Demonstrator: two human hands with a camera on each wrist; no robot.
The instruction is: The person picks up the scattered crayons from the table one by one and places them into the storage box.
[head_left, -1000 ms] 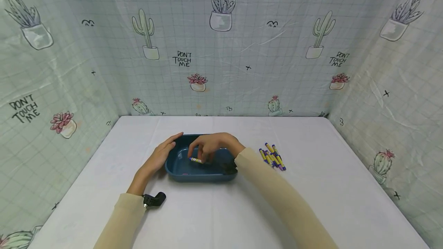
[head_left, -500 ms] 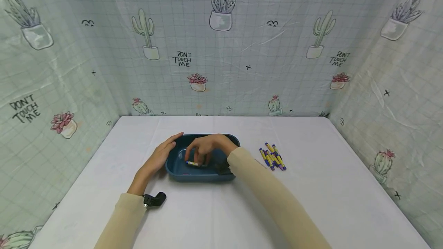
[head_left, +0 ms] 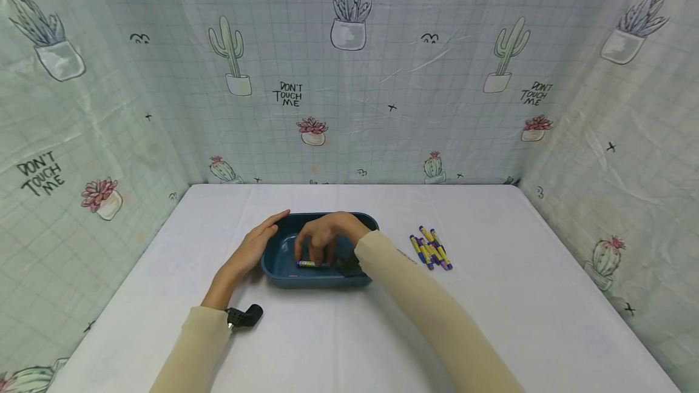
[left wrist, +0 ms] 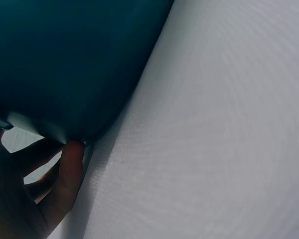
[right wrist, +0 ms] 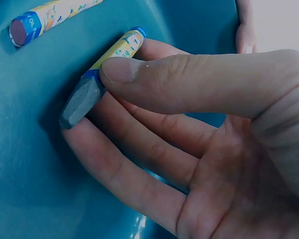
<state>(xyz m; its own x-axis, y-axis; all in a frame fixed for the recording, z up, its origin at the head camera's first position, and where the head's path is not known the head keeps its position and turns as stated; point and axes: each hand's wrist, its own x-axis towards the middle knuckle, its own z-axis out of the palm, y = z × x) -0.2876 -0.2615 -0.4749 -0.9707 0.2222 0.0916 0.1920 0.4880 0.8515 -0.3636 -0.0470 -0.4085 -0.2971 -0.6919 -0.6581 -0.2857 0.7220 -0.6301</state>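
A blue-green plastic tub (head_left: 327,281) stands on the table. My left hand (head_left: 256,244) rests along its left side, fingers stretched toward the far corner; in the left wrist view fingertips (left wrist: 74,152) touch the tub's outer wall. Reaching down inside the tub, my right hand (head_left: 319,238) pinches a grey oil pastel (right wrist: 83,99) in a yellow-and-blue wrapper between thumb and fingers. The pastel's bare grey end points away from the thumb, close over the tub floor. Beside it on the floor lies another wrapped oil pastel (right wrist: 57,19) with a purplish end.
Several wrapped oil pastels (head_left: 430,248) lie in a loose pile on the white table (head_left: 491,296), right of the tub. A black wrist camera (head_left: 246,315) sits on the left wrist. Printed cloth (head_left: 349,108) hangs behind the table and at both sides.
My right hand has gone lower into the tub, bringing the grey oil pastel down toward the near part of the floor. The left hand keeps its place.
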